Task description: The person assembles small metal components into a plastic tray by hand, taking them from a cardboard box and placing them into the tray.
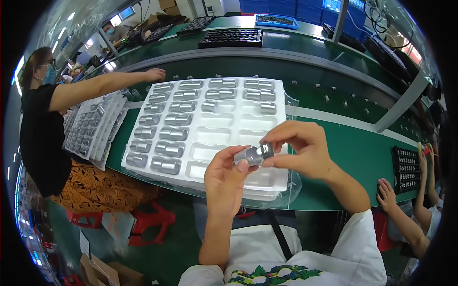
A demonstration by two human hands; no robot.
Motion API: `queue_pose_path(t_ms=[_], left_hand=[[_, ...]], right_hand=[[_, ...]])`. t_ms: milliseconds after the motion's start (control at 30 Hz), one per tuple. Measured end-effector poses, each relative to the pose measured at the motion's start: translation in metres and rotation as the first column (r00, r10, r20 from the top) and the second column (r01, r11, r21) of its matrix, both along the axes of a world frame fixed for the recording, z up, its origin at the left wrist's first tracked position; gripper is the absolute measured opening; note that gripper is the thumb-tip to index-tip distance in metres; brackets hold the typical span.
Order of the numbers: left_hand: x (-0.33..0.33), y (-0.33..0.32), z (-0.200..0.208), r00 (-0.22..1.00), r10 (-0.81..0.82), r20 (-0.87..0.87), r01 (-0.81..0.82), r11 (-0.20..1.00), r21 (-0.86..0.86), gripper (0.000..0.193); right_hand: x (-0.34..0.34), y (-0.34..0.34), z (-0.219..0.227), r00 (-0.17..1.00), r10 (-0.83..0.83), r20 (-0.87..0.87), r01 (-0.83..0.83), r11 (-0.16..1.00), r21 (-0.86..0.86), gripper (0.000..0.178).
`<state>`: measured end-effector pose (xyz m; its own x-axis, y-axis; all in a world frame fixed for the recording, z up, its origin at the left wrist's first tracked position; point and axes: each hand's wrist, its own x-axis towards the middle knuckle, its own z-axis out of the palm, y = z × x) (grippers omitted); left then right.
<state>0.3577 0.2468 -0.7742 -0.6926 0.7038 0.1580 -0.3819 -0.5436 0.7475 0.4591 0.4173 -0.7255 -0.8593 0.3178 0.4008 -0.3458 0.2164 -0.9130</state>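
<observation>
Metal cylinder (248,155) | axis crosswise, right end seemingly raised | left fingers (242,166), right fingers (280,161) grasping it

Carrier: long green flat-topped table (341,162), smooth surface. Pale straight strip (329,117) runs lengthwise, towards the far edge. On the table, at the near edge: white moulded-plastic tray (213,135), reaching back across the strip; clear plastic film (294,191) beneath it, overhanging the near edge. Towards the left end: stack of white plastic trays (108,143), tilted. Towards the right end: black rectangular compartmented tray (396,168), near edge.
</observation>
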Motion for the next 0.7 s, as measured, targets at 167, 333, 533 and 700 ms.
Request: queue_pose_path(t_ms=[167,333,533,700], left_hand=[[0.000,0.003,-0.009,0.998,-0.051,-0.038,0.052,0.998,0.017,0.029],[0.002,0.003,-0.007,1.000,-0.028,-0.008,0.028,0.996,0.085,0.030],[-0.001,0.000,-0.009,0.997,-0.040,-0.071,0.043,0.998,0.044,0.030],[0.006,0.005,0.003,0.996,-0.065,0.060,0.065,0.998,0.008,0.042]], right_hand=[[0.007,-0.002,0.000,0.997,-0.019,-0.070,0.038,0.959,0.282,0.038],[0.011,-0.007,0.008,0.996,-0.085,0.004,0.081,0.961,0.266,0.037],[0.013,-0.010,0.011,0.996,-0.093,-0.013,0.091,0.912,0.400,0.037],[0.007,-0.011,-0.007,0.981,-0.139,-0.139,0.191,0.840,0.507,0.040]])
